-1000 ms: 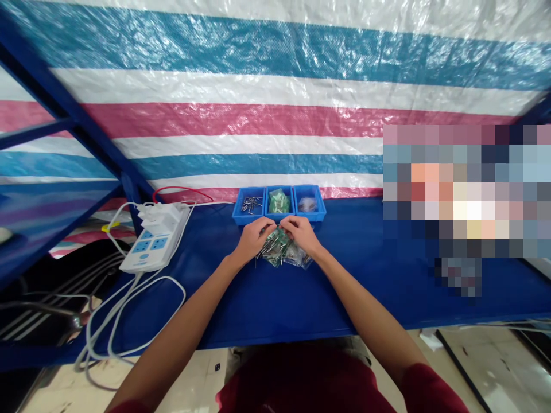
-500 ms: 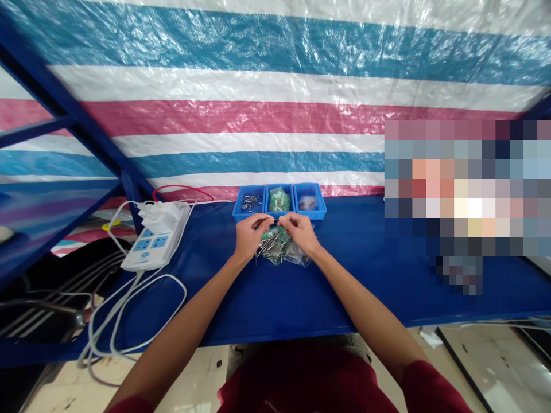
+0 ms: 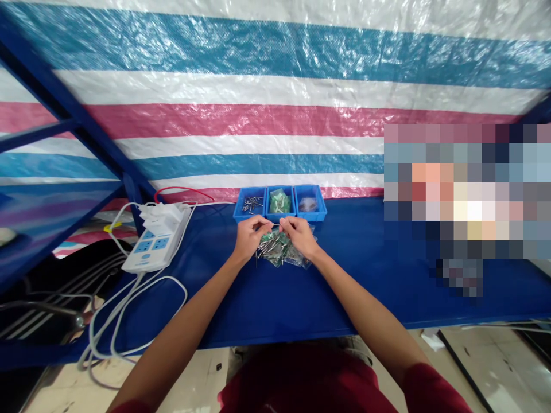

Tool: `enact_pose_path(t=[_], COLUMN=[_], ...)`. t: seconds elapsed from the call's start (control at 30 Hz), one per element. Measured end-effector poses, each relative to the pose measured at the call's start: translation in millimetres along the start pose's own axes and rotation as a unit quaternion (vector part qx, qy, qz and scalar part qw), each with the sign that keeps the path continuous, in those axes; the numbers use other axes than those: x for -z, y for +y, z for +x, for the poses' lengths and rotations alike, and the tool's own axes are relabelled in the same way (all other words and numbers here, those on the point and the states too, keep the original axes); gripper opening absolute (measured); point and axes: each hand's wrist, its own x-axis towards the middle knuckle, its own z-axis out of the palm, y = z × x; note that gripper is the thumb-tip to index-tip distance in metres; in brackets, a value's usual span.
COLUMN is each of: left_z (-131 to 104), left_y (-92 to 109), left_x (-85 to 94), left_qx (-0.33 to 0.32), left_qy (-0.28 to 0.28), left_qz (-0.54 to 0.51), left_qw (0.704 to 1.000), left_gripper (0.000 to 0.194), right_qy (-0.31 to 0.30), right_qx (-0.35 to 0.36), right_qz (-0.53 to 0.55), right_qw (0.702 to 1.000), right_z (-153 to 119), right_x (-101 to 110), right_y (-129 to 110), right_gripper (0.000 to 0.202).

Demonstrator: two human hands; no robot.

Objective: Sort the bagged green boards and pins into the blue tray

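My left hand point(image 3: 250, 237) and my right hand point(image 3: 300, 234) face each other just in front of the bins, fingers pinched. Between the fingertips runs a thin, short metal rod point(image 3: 276, 224), an end in each hand; its exact kind is too small to tell. Under the hands lies a pile of thin metal rods point(image 3: 270, 245), mixed with green pieces and clear plastic bags point(image 3: 294, 256). The left blue bin point(image 3: 238, 213) has several loose metal rods in it, the middle blue bin point(image 3: 282, 216) a greenish plastic bag, the right blue bin point(image 3: 317, 217) a clear bag.
A white power strip point(image 3: 146, 262) with plugged-in adapters stands on the blue table point(image 3: 279, 315) to the left, its white cables point(image 3: 114, 312) looping over the front edge. Striped plastic sheeting point(image 3: 258, 120) hangs behind. At the right, an area is blurred out.
Both hands stay pinched on the thin rod over the pile, with only a small shift of the fingers. The whole view has moved slightly down.
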Motion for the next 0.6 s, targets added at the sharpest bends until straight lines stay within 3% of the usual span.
enact_pose_path(t=[0.27,0.47,0.6], left_z=[-4,-3,-3], left_y=[-1,-3,-3], left_x=[-9.6,-8.2,-2.7], left_qx=[0.005,-0.036,-0.059], left_qy=[0.033,0.057,0.020], left_qz=[-0.022,0.001,0.037], left_qw=[0.999,0.998,0.997], left_gripper=[0.027,0.023,0.017], right_qy=[0.009,0.032,0.079], right_qx=[-0.033,-0.033,-0.023], right_qz=[0.056,-0.033,-0.068], right_qw=[0.998,0.998,0.994], right_z=[1,1,1], right_x=[-2,-1,1], right_y=[2,2,2], right_gripper=[0.056,0.061,0.060])
